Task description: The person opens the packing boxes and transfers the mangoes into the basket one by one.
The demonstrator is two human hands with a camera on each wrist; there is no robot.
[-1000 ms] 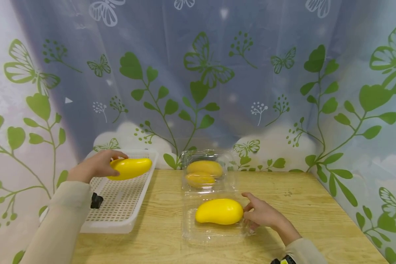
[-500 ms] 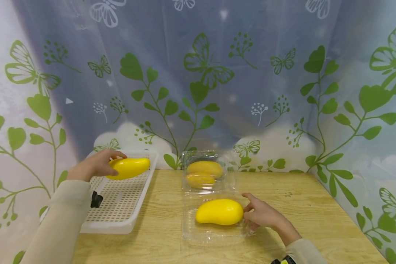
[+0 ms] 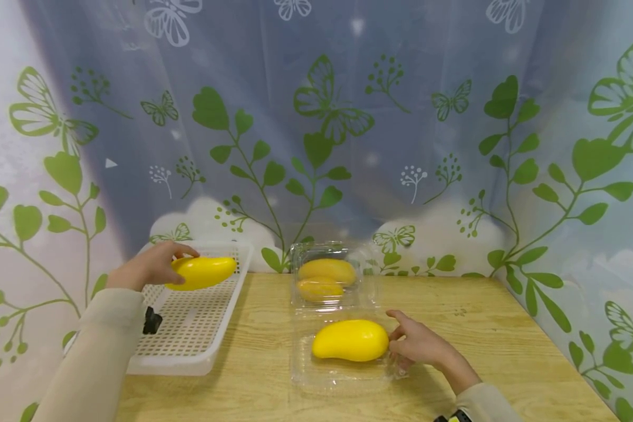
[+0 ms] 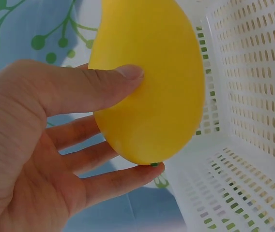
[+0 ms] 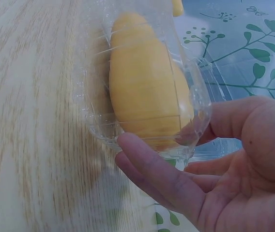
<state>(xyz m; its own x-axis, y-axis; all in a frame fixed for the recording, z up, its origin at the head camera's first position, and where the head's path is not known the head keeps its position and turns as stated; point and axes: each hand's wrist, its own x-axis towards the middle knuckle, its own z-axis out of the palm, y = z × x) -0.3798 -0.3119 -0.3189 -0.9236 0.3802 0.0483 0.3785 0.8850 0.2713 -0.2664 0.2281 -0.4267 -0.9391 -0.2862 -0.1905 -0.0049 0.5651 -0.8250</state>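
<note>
My left hand (image 3: 153, 265) holds a glossy yellow mango (image 3: 203, 273) above the white perforated basket (image 3: 211, 358) on the left. In the left wrist view the thumb lies across the mango's side, with the other fingers behind and below it. A second yellow mango (image 3: 350, 340) lies in the front half of a clear plastic clamshell box (image 3: 343, 378) in the middle of the table. My right hand (image 3: 422, 343) grips that box's right edge, fingertips close to the mango's end. The right wrist view has one finger (image 5: 147, 159) along the outside of the plastic.
Two duller yellow mango shapes (image 3: 327, 271) show through clear plastic behind the front mango. A small black object (image 3: 152, 321) is by the left wrist, over the basket. A leaf-and-butterfly curtain (image 3: 316, 146) stands behind the wooden table (image 3: 480, 305).
My left hand and its mango have shifted slightly left over the basket. The right hand and the box have stayed in place.
</note>
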